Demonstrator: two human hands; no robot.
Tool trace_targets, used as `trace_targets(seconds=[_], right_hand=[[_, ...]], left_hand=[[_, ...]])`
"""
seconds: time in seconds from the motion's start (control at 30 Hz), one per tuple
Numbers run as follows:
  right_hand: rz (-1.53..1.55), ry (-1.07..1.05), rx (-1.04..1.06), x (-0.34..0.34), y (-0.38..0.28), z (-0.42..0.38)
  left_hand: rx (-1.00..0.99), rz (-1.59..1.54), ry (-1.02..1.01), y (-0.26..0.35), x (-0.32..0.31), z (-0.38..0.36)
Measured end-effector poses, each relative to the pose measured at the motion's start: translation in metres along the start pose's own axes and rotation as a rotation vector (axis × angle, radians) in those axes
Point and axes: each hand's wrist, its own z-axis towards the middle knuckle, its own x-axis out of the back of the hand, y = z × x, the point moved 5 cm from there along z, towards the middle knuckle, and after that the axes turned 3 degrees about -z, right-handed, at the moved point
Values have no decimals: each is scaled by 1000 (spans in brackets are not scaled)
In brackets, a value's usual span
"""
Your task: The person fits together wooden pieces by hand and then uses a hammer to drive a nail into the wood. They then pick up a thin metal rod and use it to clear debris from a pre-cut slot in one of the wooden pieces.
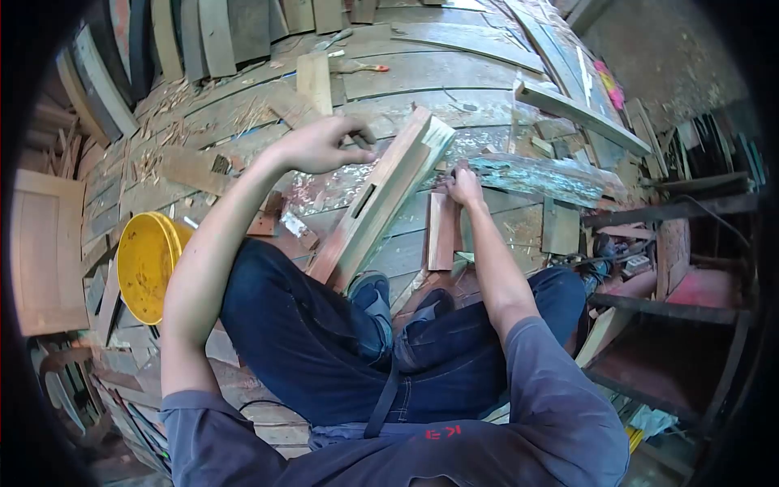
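My left hand (329, 144) hovers beside the upper part of a wooden beam (369, 203), its fingers apart and loosely bent, with nothing in them. A narrow slot is cut into the beam, which lies slanted between my feet and away from me. My right hand (465, 187) is closed near the top of a short reddish wood block (441, 234). Something small and dark shows at its fingertips, but I cannot tell what it is. Just beyond that hand lies a weathered board (544, 180) with flaking blue paint.
A yellow bucket (148, 268) stands at my left. Shavings and offcuts litter the plank floor (243, 97). A brush (365, 67) lies farther off. Planks (213, 36) lean at the back left, another beam (580, 118) lies at the right, and a dark metal shelf (665, 304) stands nearby.
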Motion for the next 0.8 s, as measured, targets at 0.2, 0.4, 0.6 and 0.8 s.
trace_targets(seconds=[0.2, 0.4, 0.6, 0.8], right_hand=[[-347, 28, 73, -74, -3, 43], [-472, 132, 93, -51, -23, 27], [-286, 250, -107, -27, -8, 25], [665, 278, -146, 35, -33, -3]], left_hand=[[-27, 63, -3, -2, -3, 6], [11, 49, 11, 1, -2, 14], [-24, 54, 26, -3, -7, 20], [30, 64, 63, -21, -3, 28]])
